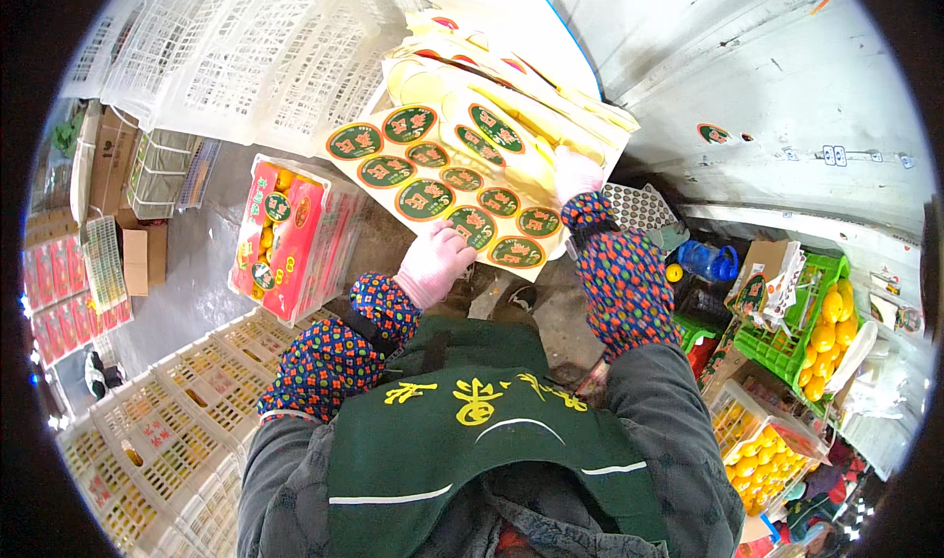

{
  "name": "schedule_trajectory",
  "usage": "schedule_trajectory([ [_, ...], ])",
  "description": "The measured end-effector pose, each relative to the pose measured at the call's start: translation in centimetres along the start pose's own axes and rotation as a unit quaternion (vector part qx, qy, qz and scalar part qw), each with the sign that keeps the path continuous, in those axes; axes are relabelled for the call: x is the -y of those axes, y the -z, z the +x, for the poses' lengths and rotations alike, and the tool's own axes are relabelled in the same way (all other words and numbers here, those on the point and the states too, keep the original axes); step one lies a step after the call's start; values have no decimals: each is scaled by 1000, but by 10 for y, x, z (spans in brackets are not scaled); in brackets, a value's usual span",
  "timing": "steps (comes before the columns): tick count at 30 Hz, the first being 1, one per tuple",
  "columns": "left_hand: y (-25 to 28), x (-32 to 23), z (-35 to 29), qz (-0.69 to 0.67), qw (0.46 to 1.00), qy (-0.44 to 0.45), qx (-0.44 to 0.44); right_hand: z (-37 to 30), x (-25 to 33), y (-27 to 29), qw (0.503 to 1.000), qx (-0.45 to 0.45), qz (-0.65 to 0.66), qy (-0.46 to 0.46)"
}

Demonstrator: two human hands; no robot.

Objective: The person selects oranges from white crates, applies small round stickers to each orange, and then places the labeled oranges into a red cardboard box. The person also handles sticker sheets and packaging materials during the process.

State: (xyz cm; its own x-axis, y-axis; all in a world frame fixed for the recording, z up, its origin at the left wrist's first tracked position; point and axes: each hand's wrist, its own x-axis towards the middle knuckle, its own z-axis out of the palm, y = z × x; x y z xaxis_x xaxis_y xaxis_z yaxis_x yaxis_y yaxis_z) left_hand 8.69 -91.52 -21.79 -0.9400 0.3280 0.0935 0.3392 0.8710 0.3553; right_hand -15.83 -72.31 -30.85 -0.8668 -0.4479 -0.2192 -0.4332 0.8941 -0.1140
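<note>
A white sheet of oval stickers, green with red-orange rims, is held in front of me, with several blank ovals on it. My left hand, in a pale pink glove, is closed at its lower edge, fingertips against an oval sticker. Whether that sticker is lifted, I cannot tell. My right hand, also gloved, grips the sheet's right side; glare washes out its fingers. Behind the sheet lie more layered sticker sheets. Patterned sleeve covers wrap both forearms.
A red fruit box with orange fruit stands left. White plastic crates fill the upper left; more crates line the lower left. At right are a white wall, a blue jug, a green crate and boxed yellow fruit.
</note>
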Motion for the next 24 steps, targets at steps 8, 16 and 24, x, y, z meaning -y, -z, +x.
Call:
schedule_trajectory([
  [8, 1, 27, 33, 49, 996, -71, -6, -79, -62, 170, 946, -187, 261, -45],
  [16, -8, 44, 111, -552, 805, 217, 19, -111, -86, 174, 728, -76, 677, -77],
  [24, 19, -19, 136, -803, 539, 255, -4, -133, 2, 87, 659, -13, 747, -81],
])
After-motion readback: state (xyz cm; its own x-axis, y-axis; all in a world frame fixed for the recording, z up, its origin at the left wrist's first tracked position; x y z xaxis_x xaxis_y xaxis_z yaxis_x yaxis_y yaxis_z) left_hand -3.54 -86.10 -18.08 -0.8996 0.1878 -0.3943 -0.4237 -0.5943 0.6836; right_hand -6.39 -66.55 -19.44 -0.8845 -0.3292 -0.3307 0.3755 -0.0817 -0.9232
